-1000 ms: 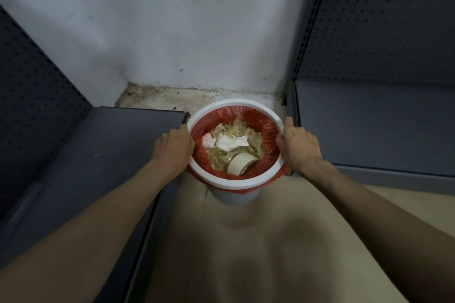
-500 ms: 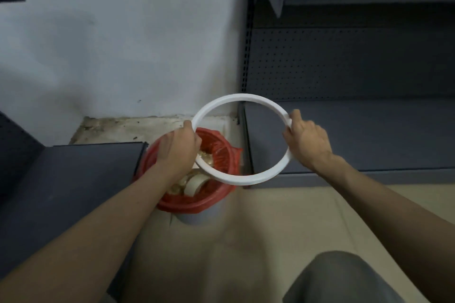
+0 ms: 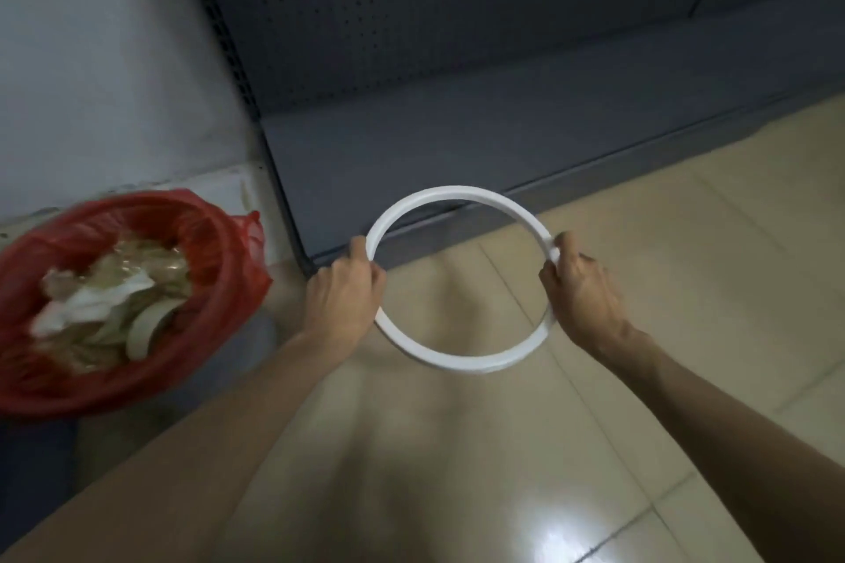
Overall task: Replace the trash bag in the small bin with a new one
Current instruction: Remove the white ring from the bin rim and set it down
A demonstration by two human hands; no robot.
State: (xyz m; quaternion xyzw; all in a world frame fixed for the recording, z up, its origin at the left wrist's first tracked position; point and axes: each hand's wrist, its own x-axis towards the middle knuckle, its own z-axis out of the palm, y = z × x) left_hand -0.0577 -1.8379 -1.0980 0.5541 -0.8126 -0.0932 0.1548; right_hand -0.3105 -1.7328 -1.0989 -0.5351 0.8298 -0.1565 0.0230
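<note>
While both hands grip it, left hand [image 3: 344,302] and right hand [image 3: 580,297] on opposite sides, the white bin ring [image 3: 462,360] lies near-flat, opening upward. It hangs over bare floor tile [image 3: 686,288], right of the red-bagged bin [image 3: 137,389], apart from it. Its far edge overlaps the grey shelf base [image 3: 457,151].

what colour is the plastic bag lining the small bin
Red: the thin plastic trash bag folded over the bin's rim, seen in the head view at the left.

We see a beige tiled floor [image 3: 663,334] with a bright glare patch near the bottom right. A dark grey shelf unit [image 3: 503,142] with a perforated back panel [image 3: 411,5] stands against a pale wall [image 3: 100,59], its base shelf low above the floor.
</note>
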